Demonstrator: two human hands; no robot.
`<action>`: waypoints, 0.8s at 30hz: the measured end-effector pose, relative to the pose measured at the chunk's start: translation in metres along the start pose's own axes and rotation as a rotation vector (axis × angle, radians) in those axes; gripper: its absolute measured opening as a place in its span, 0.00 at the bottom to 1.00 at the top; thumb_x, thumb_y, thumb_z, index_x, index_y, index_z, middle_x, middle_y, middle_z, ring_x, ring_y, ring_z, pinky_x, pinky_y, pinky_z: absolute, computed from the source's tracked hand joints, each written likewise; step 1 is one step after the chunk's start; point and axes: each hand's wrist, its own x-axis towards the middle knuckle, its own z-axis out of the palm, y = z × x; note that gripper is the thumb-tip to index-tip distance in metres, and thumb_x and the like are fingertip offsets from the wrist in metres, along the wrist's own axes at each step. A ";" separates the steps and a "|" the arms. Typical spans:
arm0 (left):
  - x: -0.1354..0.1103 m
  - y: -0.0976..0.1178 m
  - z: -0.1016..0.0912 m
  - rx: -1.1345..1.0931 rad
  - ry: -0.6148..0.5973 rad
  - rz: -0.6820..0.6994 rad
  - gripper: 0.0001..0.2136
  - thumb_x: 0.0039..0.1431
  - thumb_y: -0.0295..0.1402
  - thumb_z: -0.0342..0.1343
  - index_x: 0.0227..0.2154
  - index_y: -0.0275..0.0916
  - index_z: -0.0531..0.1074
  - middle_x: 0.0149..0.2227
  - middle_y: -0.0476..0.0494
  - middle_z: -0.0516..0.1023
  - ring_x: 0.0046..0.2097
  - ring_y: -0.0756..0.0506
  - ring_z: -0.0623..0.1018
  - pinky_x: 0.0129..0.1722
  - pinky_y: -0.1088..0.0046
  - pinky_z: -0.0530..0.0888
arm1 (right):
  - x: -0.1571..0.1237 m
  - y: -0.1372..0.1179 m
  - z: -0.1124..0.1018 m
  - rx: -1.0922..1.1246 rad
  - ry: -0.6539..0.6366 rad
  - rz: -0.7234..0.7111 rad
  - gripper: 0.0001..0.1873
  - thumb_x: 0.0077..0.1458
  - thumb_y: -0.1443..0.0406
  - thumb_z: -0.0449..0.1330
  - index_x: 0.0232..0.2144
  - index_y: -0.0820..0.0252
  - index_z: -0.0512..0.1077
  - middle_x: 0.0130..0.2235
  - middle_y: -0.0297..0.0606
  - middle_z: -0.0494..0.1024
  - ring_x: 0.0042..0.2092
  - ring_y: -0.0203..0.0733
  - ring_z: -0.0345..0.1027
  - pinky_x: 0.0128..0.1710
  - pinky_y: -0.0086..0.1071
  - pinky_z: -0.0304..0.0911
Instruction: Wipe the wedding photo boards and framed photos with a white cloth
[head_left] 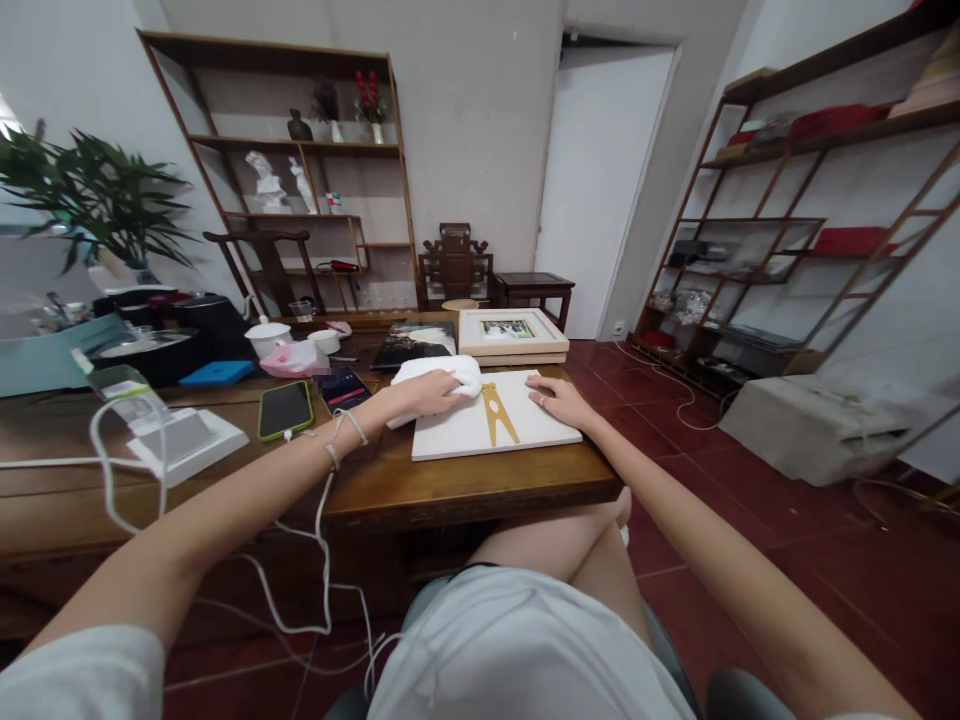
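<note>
A white canvas board (450, 436) lies flat near the front edge of the wooden table. On its face is a mustard-yellow shape (496, 414) like a clothes peg; whether it is painted on or lies loose I cannot tell. My left hand (435, 391) is closed over a bunched white towel (409, 372), which covers the board's far left corner. At the board's right side rests my right hand (561, 400), fingers stretched out over the edge and a ring on one of them.
Framed pictures (514, 345) are stacked behind the board, beside a dark glossy picture (414, 345). To the left lie a green-edged phone (286, 411), a second phone (343, 390) and a paper cup (268, 338). White cables (328, 560) hang off the table's front.
</note>
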 end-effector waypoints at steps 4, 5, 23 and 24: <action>-0.029 0.017 -0.014 -0.017 -0.038 0.039 0.24 0.64 0.45 0.38 0.28 0.34 0.73 0.31 0.38 0.78 0.32 0.44 0.74 0.34 0.71 0.66 | 0.000 0.000 0.001 0.008 0.008 -0.001 0.14 0.60 0.61 0.56 0.47 0.58 0.69 0.53 0.42 0.69 0.50 0.46 0.66 0.49 0.47 0.63; -0.037 0.022 -0.017 -0.025 -0.054 0.058 0.24 0.64 0.46 0.38 0.28 0.35 0.73 0.31 0.40 0.77 0.32 0.45 0.74 0.34 0.71 0.66 | 0.000 0.000 0.001 0.007 0.007 -0.002 0.14 0.60 0.61 0.56 0.47 0.58 0.69 0.53 0.42 0.69 0.50 0.46 0.66 0.48 0.47 0.63; 0.006 -0.029 -0.008 -0.030 -0.051 -0.060 0.21 0.64 0.46 0.41 0.32 0.34 0.71 0.31 0.44 0.75 0.32 0.47 0.73 0.35 0.69 0.67 | 0.000 0.002 -0.001 -0.076 -0.023 -0.021 0.15 0.60 0.61 0.57 0.48 0.59 0.68 0.53 0.43 0.68 0.50 0.47 0.65 0.49 0.48 0.63; 0.005 -0.028 -0.008 -0.026 -0.055 -0.055 0.21 0.64 0.46 0.41 0.32 0.34 0.72 0.31 0.43 0.75 0.32 0.47 0.73 0.35 0.69 0.67 | 0.000 0.002 -0.001 -0.078 -0.023 -0.022 0.15 0.60 0.60 0.57 0.48 0.59 0.68 0.53 0.43 0.68 0.50 0.47 0.65 0.49 0.48 0.63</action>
